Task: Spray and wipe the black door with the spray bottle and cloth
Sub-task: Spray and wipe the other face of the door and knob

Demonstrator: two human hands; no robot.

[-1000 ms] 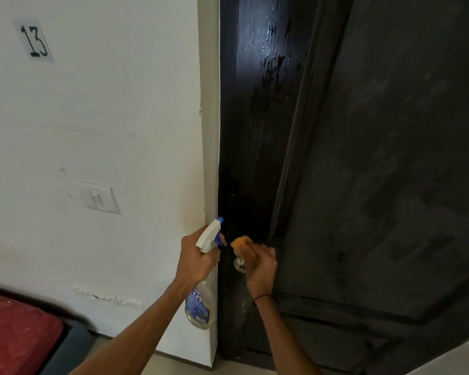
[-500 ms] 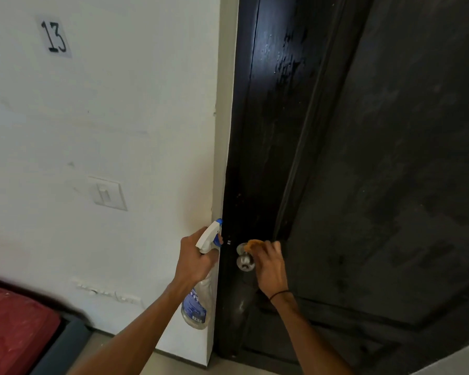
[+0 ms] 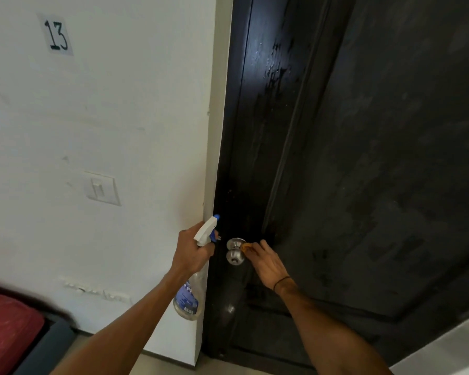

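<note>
The black door (image 3: pixel 363 158) fills the right half of the view, with wet streaks near its upper left. My left hand (image 3: pixel 191 253) grips a clear spray bottle (image 3: pixel 190 296) with a white and blue head, held upright beside the door's left edge. My right hand (image 3: pixel 267 263) pinches a small orange cloth (image 3: pixel 245 247) against the right side of the silver door knob (image 3: pixel 234 254). Most of the cloth is hidden inside my fingers.
A white wall (image 3: pixel 106 117) stands left of the door, carrying a light switch (image 3: pixel 102 188) and a paper label reading 13 (image 3: pixel 56 35). A red cushion (image 3: pixel 8 328) on a dark base lies at the bottom left. A pale ledge (image 3: pixel 444 347) shows at the bottom right.
My right hand slid with the cloth from over the knob to its right side, uncovering the knob. The view shifted left, so the door sits further right. My left hand keeps the bottle still.
</note>
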